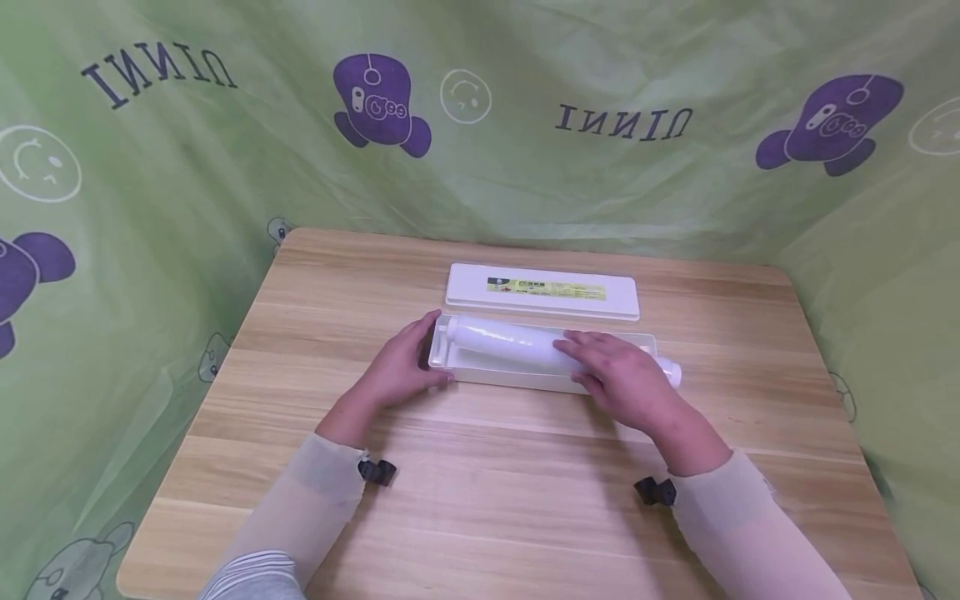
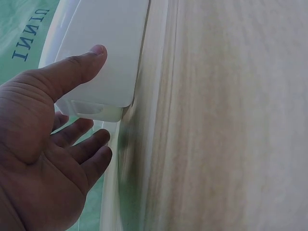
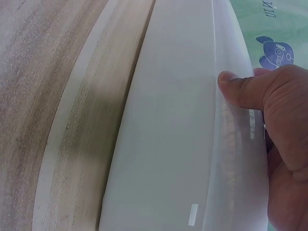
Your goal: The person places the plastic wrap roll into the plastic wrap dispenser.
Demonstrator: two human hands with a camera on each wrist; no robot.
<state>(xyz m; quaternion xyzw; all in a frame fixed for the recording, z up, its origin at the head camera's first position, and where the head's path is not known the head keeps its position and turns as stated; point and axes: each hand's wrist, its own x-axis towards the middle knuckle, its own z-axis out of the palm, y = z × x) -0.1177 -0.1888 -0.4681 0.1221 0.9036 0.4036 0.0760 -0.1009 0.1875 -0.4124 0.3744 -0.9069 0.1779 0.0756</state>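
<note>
A long white box lies on the table without its lid. A roll of plastic wrap rests slantwise in it, its left end inside and its right end jutting past the front right corner. My right hand grips the roll right of its middle, thumb in front; in the right wrist view the thumb presses the glossy film above the box wall. Around the box's left end my left hand is spread loosely, thumb at the front corner and forefinger at the back one.
Behind the box lies its white lid, bearing a yellow-green label. Wood-grain boards form the tabletop. A green printed curtain hangs close around the table's back and sides.
</note>
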